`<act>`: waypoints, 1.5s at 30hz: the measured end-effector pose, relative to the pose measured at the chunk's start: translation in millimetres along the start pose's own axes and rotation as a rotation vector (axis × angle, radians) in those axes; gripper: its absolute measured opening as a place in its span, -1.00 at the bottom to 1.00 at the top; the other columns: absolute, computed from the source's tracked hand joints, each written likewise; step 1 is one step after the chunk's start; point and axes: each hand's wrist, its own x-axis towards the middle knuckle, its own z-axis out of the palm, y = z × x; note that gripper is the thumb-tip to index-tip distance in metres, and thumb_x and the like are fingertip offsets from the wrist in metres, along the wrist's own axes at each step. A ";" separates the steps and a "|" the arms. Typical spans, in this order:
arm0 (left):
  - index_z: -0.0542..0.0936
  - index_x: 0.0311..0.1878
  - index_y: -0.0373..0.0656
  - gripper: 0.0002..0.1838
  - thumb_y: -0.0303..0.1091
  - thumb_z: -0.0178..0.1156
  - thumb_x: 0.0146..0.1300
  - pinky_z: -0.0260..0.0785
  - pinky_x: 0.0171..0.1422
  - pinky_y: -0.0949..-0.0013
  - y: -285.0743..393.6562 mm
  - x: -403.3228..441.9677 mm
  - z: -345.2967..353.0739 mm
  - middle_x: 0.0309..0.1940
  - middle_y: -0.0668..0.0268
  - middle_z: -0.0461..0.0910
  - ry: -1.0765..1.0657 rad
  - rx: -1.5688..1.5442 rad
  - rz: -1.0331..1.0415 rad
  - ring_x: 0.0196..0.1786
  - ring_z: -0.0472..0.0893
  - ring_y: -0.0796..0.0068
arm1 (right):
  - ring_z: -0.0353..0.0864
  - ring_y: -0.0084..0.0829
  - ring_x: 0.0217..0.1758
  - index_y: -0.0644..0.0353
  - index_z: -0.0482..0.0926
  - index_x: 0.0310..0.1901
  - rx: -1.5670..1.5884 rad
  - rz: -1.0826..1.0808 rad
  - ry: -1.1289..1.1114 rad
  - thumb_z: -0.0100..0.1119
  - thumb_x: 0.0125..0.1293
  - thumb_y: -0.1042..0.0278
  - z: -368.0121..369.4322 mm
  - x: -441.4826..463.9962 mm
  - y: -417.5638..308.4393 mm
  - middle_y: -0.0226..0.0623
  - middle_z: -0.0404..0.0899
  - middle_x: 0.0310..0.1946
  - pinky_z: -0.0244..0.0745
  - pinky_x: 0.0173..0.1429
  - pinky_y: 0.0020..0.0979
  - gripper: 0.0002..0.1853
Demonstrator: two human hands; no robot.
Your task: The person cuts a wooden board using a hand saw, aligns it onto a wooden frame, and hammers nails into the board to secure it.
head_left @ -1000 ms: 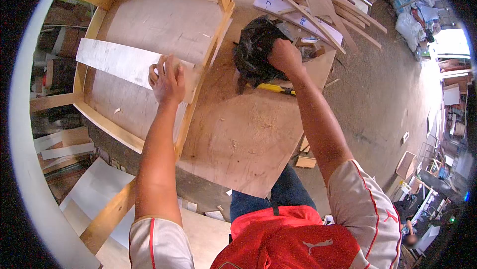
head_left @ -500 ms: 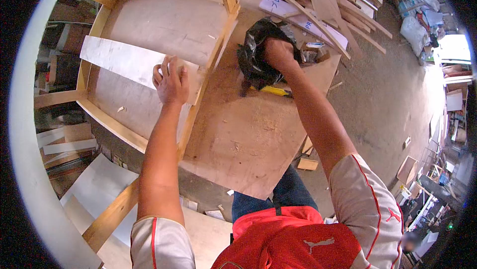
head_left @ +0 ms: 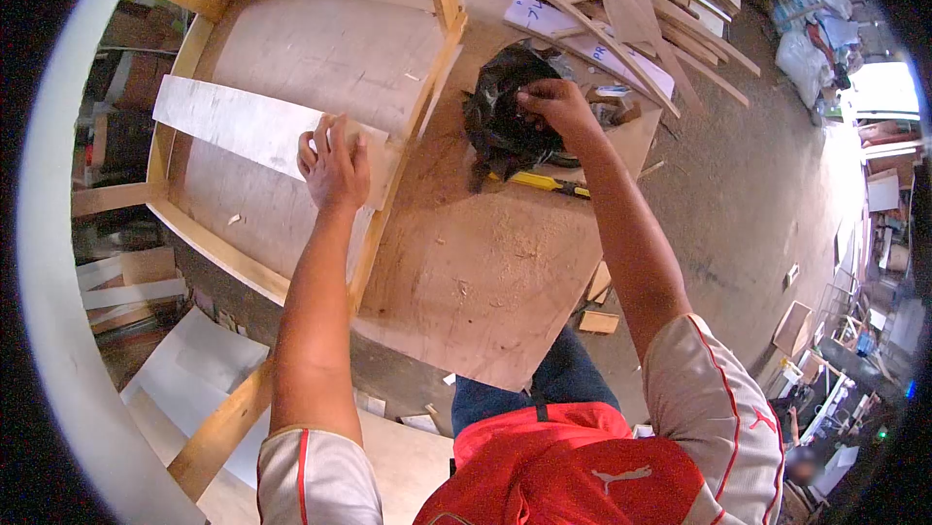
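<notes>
My left hand (head_left: pixel 335 164) rests with bent, spread fingers on the right end of a long pale board (head_left: pixel 233 122), which lies across a wooden frame (head_left: pixel 442 59). Over a black plastic bag (head_left: pixel 500 103) is my right hand (head_left: pixel 555 108), its fingers pinched together; whatever they hold is too small to make out. The bag stands open on a plywood sheet (head_left: pixel 456 282). A yellow and black tool (head_left: pixel 539 181) lies just in front of the bag, partly beneath its edge.
Wood strips (head_left: pixel 670 30) and a white panel with blue lettering (head_left: pixel 524 11) lie behind the bag. Sawdust and shavings are scattered on the plywood. White plastic sacks (head_left: pixel 801 64) sit at the far right. A slanted wooden leg (head_left: pixel 223 428) is at lower left.
My right hand was inside the bag and has come up to its opening, fingertips now visible. The bag's mouth has changed shape. My left hand stays on the board.
</notes>
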 end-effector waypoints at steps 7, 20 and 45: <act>0.42 0.41 0.04 -0.45 0.00 0.15 0.44 0.05 0.51 -0.21 1.6 0.0 -2.5 0.47 0.25 0.31 0.015 -0.016 0.008 0.45 0.20 -0.11 | 0.71 -0.15 -0.33 0.36 0.67 -0.16 -0.374 -0.117 0.238 0.28 0.29 0.43 -3.7 4.5 10.2 -0.14 0.73 -0.38 0.60 -0.19 -0.20 -0.82; 0.41 0.45 0.05 -0.43 0.05 0.11 0.47 0.02 0.53 -0.19 3.6 0.1 -2.1 0.49 0.28 0.28 -0.030 0.027 -0.028 0.47 0.19 -0.10 | 0.75 0.05 -0.12 0.15 0.63 -0.12 -1.148 -0.067 0.150 0.29 0.15 0.32 37.7 -80.8 20.0 0.00 0.68 -0.12 0.69 -0.06 0.02 -0.75; 0.47 0.29 -0.12 -0.41 0.06 0.25 0.35 0.15 0.42 -0.18 21.2 0.8 -13.3 0.29 0.04 0.44 0.232 -0.062 -0.035 0.32 0.36 -0.13 | 0.56 0.14 0.23 0.16 0.66 0.04 -0.950 -0.688 0.685 0.57 -0.05 0.35 14.8 -106.3 -83.0 -0.11 0.67 0.04 0.46 0.29 0.00 -0.46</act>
